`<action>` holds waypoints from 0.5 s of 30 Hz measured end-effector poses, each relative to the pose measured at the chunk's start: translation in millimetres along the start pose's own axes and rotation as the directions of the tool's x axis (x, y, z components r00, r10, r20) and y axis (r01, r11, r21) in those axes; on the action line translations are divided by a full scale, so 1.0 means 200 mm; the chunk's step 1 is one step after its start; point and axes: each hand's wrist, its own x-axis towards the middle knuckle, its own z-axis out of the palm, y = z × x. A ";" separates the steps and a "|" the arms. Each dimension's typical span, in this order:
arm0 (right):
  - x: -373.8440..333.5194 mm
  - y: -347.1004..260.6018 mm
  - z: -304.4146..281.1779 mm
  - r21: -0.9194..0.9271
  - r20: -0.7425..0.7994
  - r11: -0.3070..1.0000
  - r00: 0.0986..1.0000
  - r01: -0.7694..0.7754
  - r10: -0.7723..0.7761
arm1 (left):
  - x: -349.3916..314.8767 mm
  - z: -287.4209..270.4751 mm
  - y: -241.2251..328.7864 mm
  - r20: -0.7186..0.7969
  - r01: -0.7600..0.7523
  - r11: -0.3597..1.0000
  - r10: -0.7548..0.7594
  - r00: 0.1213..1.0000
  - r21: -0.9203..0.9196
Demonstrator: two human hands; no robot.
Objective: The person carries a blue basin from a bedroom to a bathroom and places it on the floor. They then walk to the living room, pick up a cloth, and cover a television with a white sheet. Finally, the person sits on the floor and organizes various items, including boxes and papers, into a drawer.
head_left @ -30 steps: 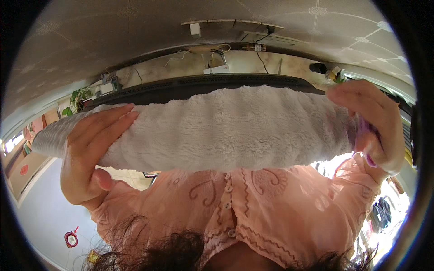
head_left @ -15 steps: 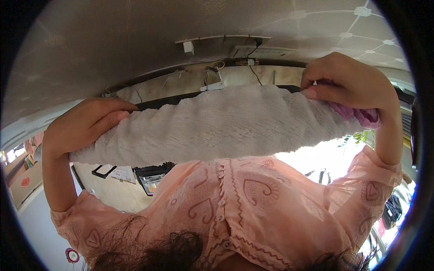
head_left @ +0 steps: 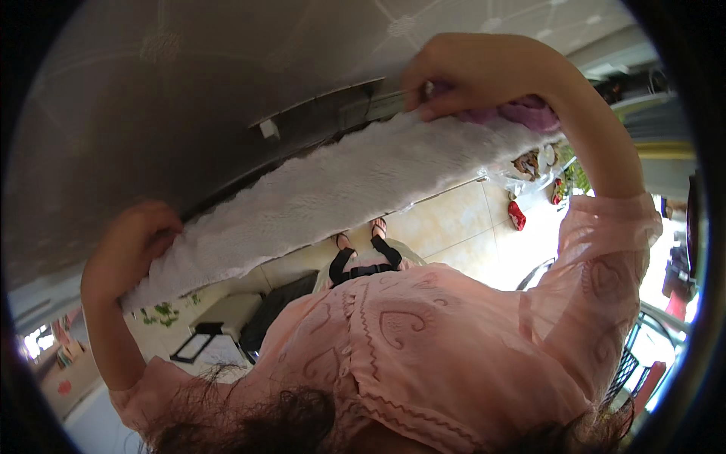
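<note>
A long, fluffy pale-grey cloth (head_left: 325, 193) stretches slantwise across the view, its right end farther up than its left. It hangs over a thin dark edge that shows only in part behind it. At the left end, my left hand (head_left: 132, 250) closes its curled fingers on the cloth, blurred a little by motion. My right hand (head_left: 476, 76) pinches the upper rim near the right end. A bunched purple cloth (head_left: 529, 113) lies under my right hand and wrist; whether my fingers hold it too is hidden.
Beyond the cloth rises a grey patterned wall (head_left: 189, 98) with a small white plug (head_left: 268, 129). Below are a tiled floor (head_left: 454, 219), my feet in sandals, a red shoe (head_left: 516, 216), a clear plastic bag (head_left: 522, 178) and a grey box-like piece (head_left: 236, 314).
The view has tilted and shifted, so the cloth slants more steeply, with its right end higher. My right hand has moved up and left in view. Floor and feet have come into sight.
</note>
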 end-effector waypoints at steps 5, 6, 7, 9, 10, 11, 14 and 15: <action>-0.15 -0.09 -0.08 0.101 -0.586 0.952 0.756 -0.287 0.290 | 0.00 0.01 0.15 -0.451 -0.106 0.977 0.181 0.874 0.186; -0.22 -0.15 -0.10 0.185 -0.653 0.923 0.659 -0.338 0.372 | -0.03 0.01 0.20 -0.460 -0.123 0.972 0.204 0.864 0.201; -0.30 -0.18 -0.09 0.196 -0.683 0.895 0.599 -0.401 0.418 | -0.03 0.02 0.22 -0.471 -0.162 0.965 0.244 0.848 0.207; -0.37 -0.18 -0.12 0.195 -0.729 0.854 0.510 -0.483 0.456 | -0.04 0.04 0.26 -0.533 -0.239 0.958 0.286 0.796 0.157; -0.44 -0.14 -0.13 0.119 -0.768 0.833 0.482 -0.541 0.422 | 0.01 0.05 0.30 -0.533 -0.312 0.929 0.369 0.761 0.199; -0.53 -0.07 -0.11 0.037 -0.805 0.807 0.461 -0.589 0.373 | 0.05 0.07 0.34 -0.536 -0.369 0.896 0.443 0.718 0.246; -0.89 0.24 0.01 -0.031 -0.925 0.829 0.331 -0.558 0.188 | 0.11 0.13 0.49 -0.534 -0.449 0.837 0.545 0.646 0.311; -0.98 0.24 0.03 0.018 -0.936 0.815 0.277 -0.579 0.218 | 0.10 0.14 0.54 -0.544 -0.448 0.833 0.552 0.631 0.325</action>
